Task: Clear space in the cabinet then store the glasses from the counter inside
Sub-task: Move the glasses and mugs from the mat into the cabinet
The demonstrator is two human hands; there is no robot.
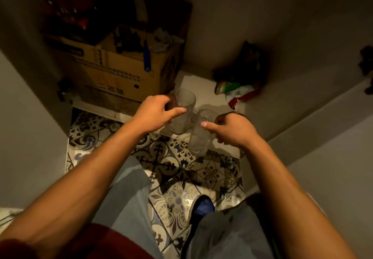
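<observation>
You look down into the low cabinet (201,81), its white shelf lit at the front. At left-back stands a cardboard box (113,71) w/ a blue-handled tool (146,57) leaning in it. At right-back lies a snack bag (236,90). Your left hand (155,113) is clamped round the left glass (182,111), over the shelf edge. Your right hand (232,130) is clamped on the right glass (199,135), just beside the first and nearer to you, over the patterned floor (167,164).
</observation>
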